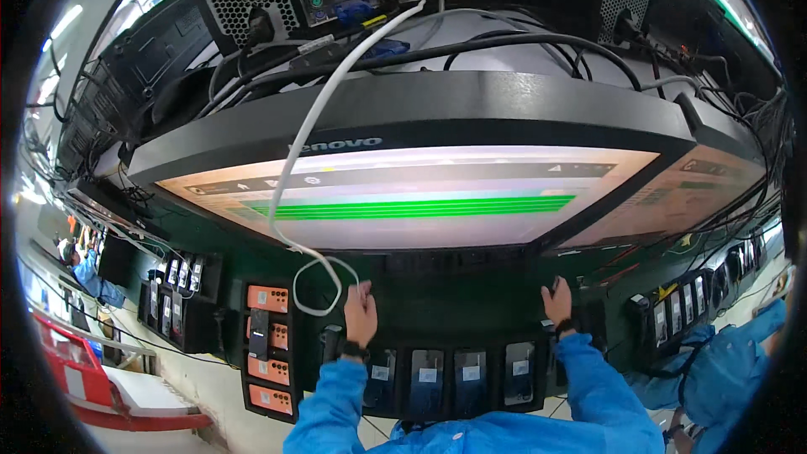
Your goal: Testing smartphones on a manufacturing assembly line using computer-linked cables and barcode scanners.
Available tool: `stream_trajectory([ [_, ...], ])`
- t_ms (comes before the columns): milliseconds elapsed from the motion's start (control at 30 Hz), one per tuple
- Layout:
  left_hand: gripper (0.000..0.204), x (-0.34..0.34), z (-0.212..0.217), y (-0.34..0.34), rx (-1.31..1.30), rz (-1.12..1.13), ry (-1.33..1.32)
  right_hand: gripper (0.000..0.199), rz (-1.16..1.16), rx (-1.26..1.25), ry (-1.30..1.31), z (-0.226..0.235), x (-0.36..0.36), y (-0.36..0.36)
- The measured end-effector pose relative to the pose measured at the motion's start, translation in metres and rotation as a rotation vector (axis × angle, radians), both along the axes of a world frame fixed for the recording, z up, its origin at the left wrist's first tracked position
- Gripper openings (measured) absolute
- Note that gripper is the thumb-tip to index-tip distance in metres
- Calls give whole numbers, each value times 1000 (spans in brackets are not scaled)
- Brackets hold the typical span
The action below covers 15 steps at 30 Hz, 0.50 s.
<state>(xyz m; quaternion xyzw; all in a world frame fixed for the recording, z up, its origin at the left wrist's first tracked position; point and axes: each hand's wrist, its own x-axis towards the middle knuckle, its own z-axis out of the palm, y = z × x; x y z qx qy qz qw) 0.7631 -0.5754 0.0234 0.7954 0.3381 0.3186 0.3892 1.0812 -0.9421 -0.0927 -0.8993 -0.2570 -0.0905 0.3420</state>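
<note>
Fingers point(366, 289) of the left hand point(361, 321) are apparently pinching the looped white cable point(296, 145) in front of the black-framed monitor point(437, 176); the right hand point(556, 306) is hovering, fingers bent (holding what, I can't tell). Cable positioning seems underway; moving on would be calling for slack.

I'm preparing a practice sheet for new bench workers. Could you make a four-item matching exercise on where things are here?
Things
1. White cable
2. Green stripes
3. Orange rectangular pieces
4. Dark labelled devices

Places
A. In a row between the blue sleeves
B. Looped near the left hand
C. In a black tray
D. Displayed on the monitor

Pairs: 1-B; 2-D; 3-C; 4-A
</note>
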Motion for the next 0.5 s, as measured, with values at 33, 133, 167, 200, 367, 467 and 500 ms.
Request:
stream_trajectory([
  [33,3,-18,0,-20,-38,-6,-101,45,-89,-18,16,3,-14,-13],
  [133,10,-64,18,-79,-424,30,-149,53,-342,-79,184,23,-79,-50],
  [167,11,-78,14,-94,-513,26,-182,56,-382,-107,322,12,-91,-61],
  [200,12,-87,11,-106,-603,25,-217,59,-418,-136,460,-4,-99,-72],
  [367,14,-89,14,-145,-716,-66,-87,52,-196,164,652,-115,-101,-138],
  [467,13,-84,10,-155,-679,-186,-55,40,-117,444,791,-27,-106,-116],
  [500,14,-83,16,-160,-674,-177,16,36,-116,511,832,26,-117,-104],
])
